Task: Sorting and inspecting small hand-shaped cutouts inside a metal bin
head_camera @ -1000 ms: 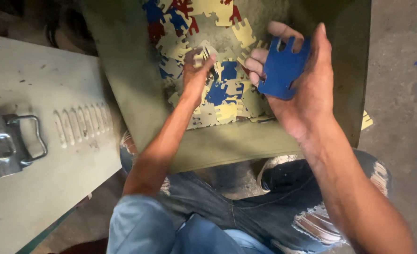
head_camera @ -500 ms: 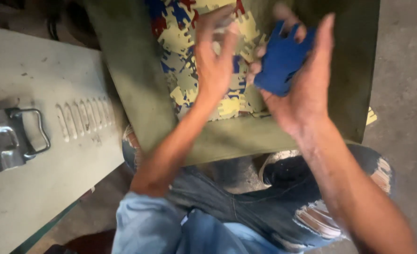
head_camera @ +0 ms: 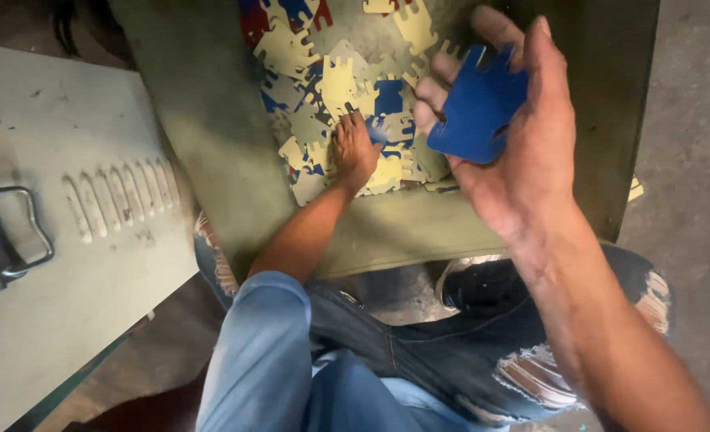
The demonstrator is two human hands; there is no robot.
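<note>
The right hand [head_camera: 523, 136] is raised above the near right part of an olive-green tray [head_camera: 211, 120], its fingers and thumb closed around one stack of blue flat pieces [head_camera: 477, 116] with notched, tab-like edges. How many pieces are in the stack cannot be told; only the top blue face shows.

The left hand [head_camera: 355, 152] reaches down into the tray with fingers spread and pressed onto a heap of flat cut-out pieces [head_camera: 339, 72] near the tray's front edge; whether it grips any of them cannot be told. The heap holds mostly pale yellow pieces, several blue ones and a few red ones toward the far left corner, overlapping too much to count.

To the left of the tray lies a pale grey metal panel [head_camera: 59, 264] with one row of about ten slanted vent slots and one metal latch [head_camera: 3, 240] at its left edge. Below the tray are knees in torn blue jeans [head_camera: 419, 360].
</note>
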